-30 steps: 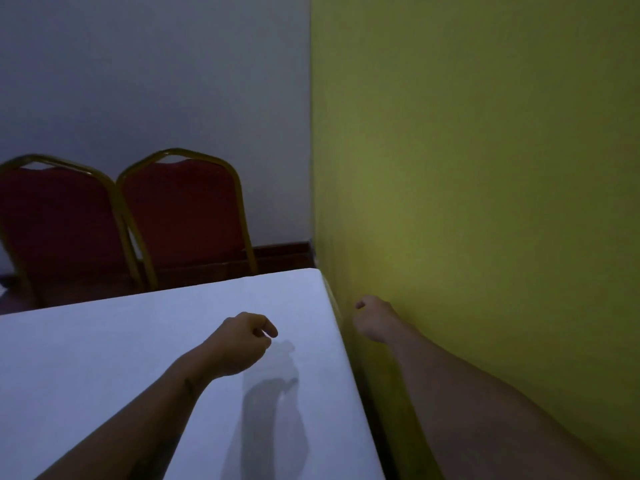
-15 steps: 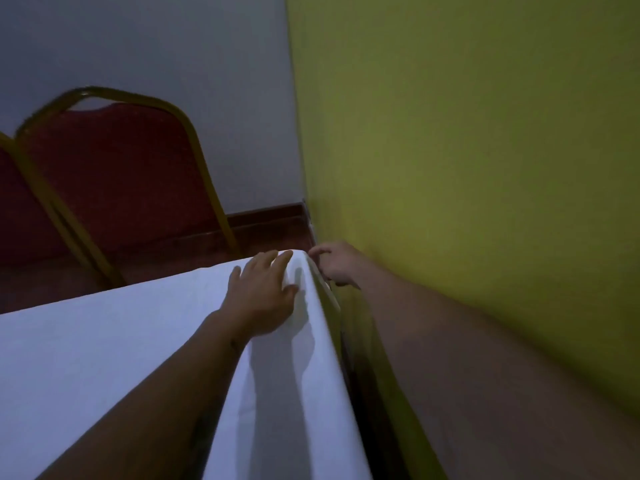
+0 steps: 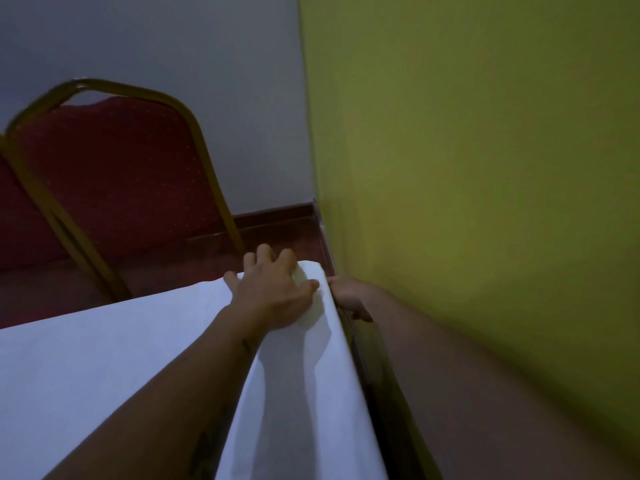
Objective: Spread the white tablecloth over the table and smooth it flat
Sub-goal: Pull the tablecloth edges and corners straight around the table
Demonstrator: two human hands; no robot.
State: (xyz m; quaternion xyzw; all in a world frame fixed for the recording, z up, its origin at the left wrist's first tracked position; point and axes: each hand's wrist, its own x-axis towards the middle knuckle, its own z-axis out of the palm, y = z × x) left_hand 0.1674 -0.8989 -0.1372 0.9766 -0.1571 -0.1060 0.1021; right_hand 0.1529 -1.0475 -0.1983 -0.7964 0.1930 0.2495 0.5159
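tablecloth (image 3: 86, 368): white cloth, matt, smooth | chair frame (image 3: 204, 161): gold-coloured metal tube, slight sheen | chair back (image 3: 114, 174): red woven upholstery, pale dots, matt | side wall (image 3: 485, 168): yellow-green paint, matt | far wall (image 3: 173, 39): pale paint, matt | skirting (image 3: 277, 214): dark reddish, glossy

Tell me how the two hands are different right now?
The left hand lies flat on top of the tablecloth at the far corner, fingers spread and in full view. The right hand is down in the gap between the table edge and the green wall, half hidden, so its grip cannot be seen. Both reach toward the same corner.
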